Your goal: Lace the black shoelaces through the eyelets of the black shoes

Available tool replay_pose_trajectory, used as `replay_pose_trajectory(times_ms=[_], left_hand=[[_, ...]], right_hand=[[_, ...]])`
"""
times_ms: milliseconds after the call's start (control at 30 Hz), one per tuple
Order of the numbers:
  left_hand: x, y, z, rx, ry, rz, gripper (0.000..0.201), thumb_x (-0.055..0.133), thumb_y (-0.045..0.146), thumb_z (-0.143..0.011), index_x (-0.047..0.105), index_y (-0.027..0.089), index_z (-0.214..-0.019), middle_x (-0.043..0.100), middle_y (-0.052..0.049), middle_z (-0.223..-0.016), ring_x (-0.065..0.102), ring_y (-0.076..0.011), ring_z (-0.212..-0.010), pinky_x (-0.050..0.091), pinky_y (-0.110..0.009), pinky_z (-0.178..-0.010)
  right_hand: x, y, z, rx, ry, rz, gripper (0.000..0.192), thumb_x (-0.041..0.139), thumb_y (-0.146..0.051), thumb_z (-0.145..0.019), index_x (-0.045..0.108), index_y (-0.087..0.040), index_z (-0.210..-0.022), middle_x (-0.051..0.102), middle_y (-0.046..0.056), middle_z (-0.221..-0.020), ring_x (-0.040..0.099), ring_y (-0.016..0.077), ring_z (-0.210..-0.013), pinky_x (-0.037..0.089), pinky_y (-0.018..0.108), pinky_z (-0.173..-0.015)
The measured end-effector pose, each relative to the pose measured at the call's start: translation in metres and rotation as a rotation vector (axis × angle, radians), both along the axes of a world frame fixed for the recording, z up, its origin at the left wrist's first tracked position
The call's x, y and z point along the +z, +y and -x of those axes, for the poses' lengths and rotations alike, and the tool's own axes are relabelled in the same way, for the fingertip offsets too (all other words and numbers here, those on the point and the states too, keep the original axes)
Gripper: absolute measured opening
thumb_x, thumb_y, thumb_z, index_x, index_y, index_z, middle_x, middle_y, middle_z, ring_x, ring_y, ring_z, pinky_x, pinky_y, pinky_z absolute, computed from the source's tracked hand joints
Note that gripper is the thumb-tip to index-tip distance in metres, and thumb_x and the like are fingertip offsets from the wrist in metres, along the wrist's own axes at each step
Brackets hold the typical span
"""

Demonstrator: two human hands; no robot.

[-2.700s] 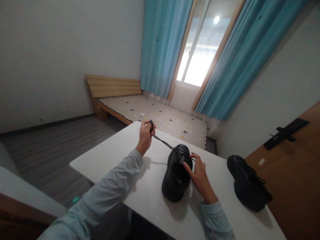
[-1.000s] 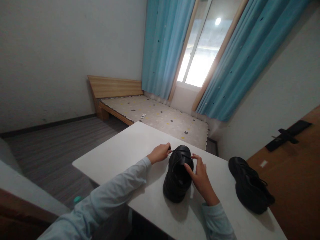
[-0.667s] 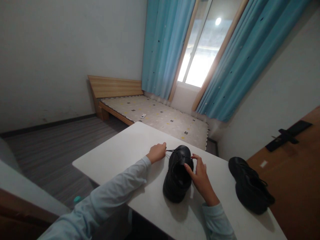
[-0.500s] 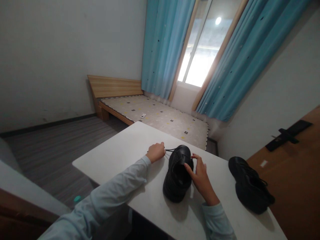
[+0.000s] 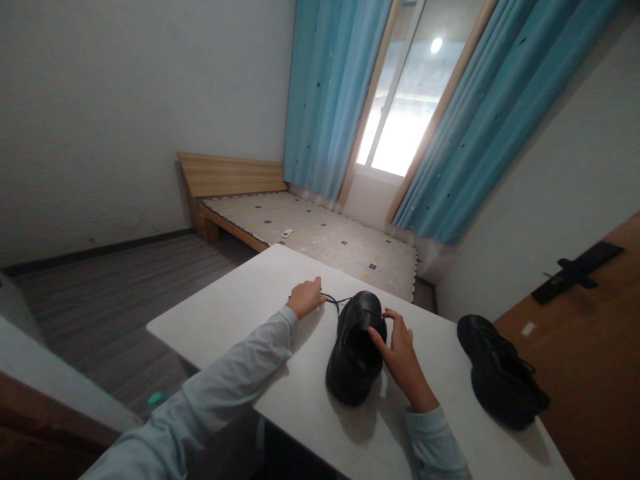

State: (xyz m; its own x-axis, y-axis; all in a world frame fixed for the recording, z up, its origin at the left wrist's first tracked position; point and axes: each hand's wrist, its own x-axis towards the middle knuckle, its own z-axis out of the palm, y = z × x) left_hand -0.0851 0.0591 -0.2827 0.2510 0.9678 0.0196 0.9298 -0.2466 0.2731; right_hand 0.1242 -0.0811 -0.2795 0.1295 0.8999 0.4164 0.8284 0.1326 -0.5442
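— Black shoe (image 5: 356, 350) on the white table (image 5: 235, 313). Do you see it?

— Yes. It sits in the middle of the table, with its toe pointing away from the person.

— What is the left hand (image 5: 306, 299) doing?

— It is closed in a small fist around a thin black lace (image 5: 334, 300). The fist rests on the table, just to the left of the shoe's toe end.

— Where does the lace go?

— It runs from the fist over to the top of the shoe. It looks a bit loose and curvy.

— And the right hand (image 5: 400, 353)?

— It is on the right side of the shoe. The thumb and pointer finger pinch together at the top edge of the shoe. I cannot tell if they pinch the shoe or a bit of lace there. The other fingers are curled a little.

— Is there another shoe?

— Yes, a second black shoe (image 5: 500, 380) lies near the right end of the table, well apart from the first one. No hand touches it.

— What does the person wear?

— Light blue sleeves (image 5: 220, 393).

— What else is in the room?

— A low wooden bed (image 5: 320, 233) past the table, blue curtains (image 5: 325, 93) beside a bright window (image 5: 400, 113), and a brown door (image 5: 595, 320) on the right.
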Motion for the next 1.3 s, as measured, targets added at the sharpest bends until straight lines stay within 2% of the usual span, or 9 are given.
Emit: replay_pose_trajectory(times_ms=[100,300,467,567,700,833,967,1100,1300], left_hand=[[-0.003,0.001,0.000,-0.087,-0.026,-0.017,0.030,0.057,0.039,-0.079,0.057,0.020,-0.102,0.065,-0.012,-0.102,0.062,-0.0251,-0.094,0.047,-0.032,-0.075],[-0.008,0.003,0.002,-0.200,-0.060,-0.025,0.014,0.056,0.025,-0.079,0.061,0.018,-0.090,0.064,-0.011,-0.098,0.061,-0.0257,-0.095,0.046,-0.033,-0.078],[-0.009,0.004,-0.002,-0.297,-0.137,-0.022,0.012,0.048,0.020,-0.085,0.056,0.016,-0.094,0.061,-0.011,-0.103,0.060,-0.0207,-0.094,0.045,-0.029,-0.081],[-0.006,0.004,-0.005,-0.336,-0.219,-0.016,0.014,0.040,0.019,-0.089,0.050,0.017,-0.099,0.065,-0.007,-0.096,0.061,-0.0164,-0.089,0.045,-0.026,-0.079],[0.000,0.003,-0.008,-0.330,-0.372,-0.025,0.015,0.037,0.021,-0.092,0.049,0.018,-0.099,0.067,-0.004,-0.085,0.061,-0.0160,-0.080,0.045,-0.026,-0.074],[0.003,0.004,-0.010,-0.293,-0.405,-0.087,0.022,0.038,0.033,-0.093,0.053,0.017,-0.097,0.066,-0.008,-0.096,0.061,-0.0188,-0.089,0.044,-0.028,-0.078],[0.005,0.007,-0.008,-0.264,-0.370,-0.125,0.033,0.036,0.042,-0.093,0.057,0.016,-0.093,0.064,-0.008,-0.094,0.060,-0.0194,-0.088,0.044,-0.029,-0.079],[0.005,0.011,-0.004,-0.269,-0.300,-0.130,0.029,0.039,0.036,-0.092,0.059,0.016,-0.089,0.064,-0.008,-0.091,0.058,-0.0181,-0.086,0.043,-0.028,-0.078],[0.012,0.022,0.001,-0.312,-0.225,-0.155,0.030,0.047,0.042,-0.089,0.060,0.016,-0.085,0.062,-0.007,-0.088,0.057,-0.0184,-0.083,0.042,-0.027,-0.075]], right_hand=[[0.001,0.000,0.001,-0.001,0.002,0.009,0.039,0.047,-0.052,-0.082,0.043,-0.023,-0.109,0.050,0.013,-0.128,0.043,0.0324,-0.124,0.020,0.068,-0.100],[0.001,-0.001,0.002,-0.001,0.005,-0.012,0.039,0.048,-0.052,-0.082,0.044,-0.023,-0.109,0.051,0.013,-0.127,0.045,0.0326,-0.122,0.019,0.069,-0.099],[0.001,0.000,0.001,-0.001,0.006,0.006,0.039,0.048,-0.052,-0.082,0.043,-0.023,-0.108,0.050,0.014,-0.127,0.044,0.0328,-0.123,0.020,0.069,-0.098],[0.000,0.000,0.000,-0.006,-0.003,-0.011,0.039,0.048,-0.052,-0.081,0.044,-0.023,-0.108,0.051,0.014,-0.127,0.046,0.0327,-0.122,0.021,0.069,-0.098],[-0.001,0.000,-0.001,-0.006,-0.011,-0.019,0.039,0.048,-0.051,-0.082,0.044,-0.023,-0.109,0.052,0.014,-0.126,0.047,0.0323,-0.120,0.022,0.068,-0.098],[0.001,0.000,0.000,-0.002,-0.007,-0.014,0.039,0.047,-0.051,-0.082,0.043,-0.023,-0.109,0.051,0.013,-0.127,0.046,0.0320,-0.121,0.021,0.067,-0.099],[0.003,-0.001,0.000,0.003,-0.010,-0.033,0.038,0.047,-0.051,-0.083,0.044,-0.023,-0.108,0.052,0.013,-0.126,0.047,0.0309,-0.120,0.024,0.063,-0.100],[0.003,-0.001,-0.001,0.014,-0.017,-0.069,0.038,0.047,-0.051,-0.082,0.045,-0.023,-0.107,0.054,0.012,-0.122,0.048,0.0294,-0.118,0.029,0.058,-0.099],[0.004,-0.001,-0.003,0.008,-0.013,-0.054,0.039,0.048,-0.052,-0.082,0.045,-0.023,-0.107,0.055,0.013,-0.121,0.050,0.0302,-0.116,0.026,0.062,-0.100]])
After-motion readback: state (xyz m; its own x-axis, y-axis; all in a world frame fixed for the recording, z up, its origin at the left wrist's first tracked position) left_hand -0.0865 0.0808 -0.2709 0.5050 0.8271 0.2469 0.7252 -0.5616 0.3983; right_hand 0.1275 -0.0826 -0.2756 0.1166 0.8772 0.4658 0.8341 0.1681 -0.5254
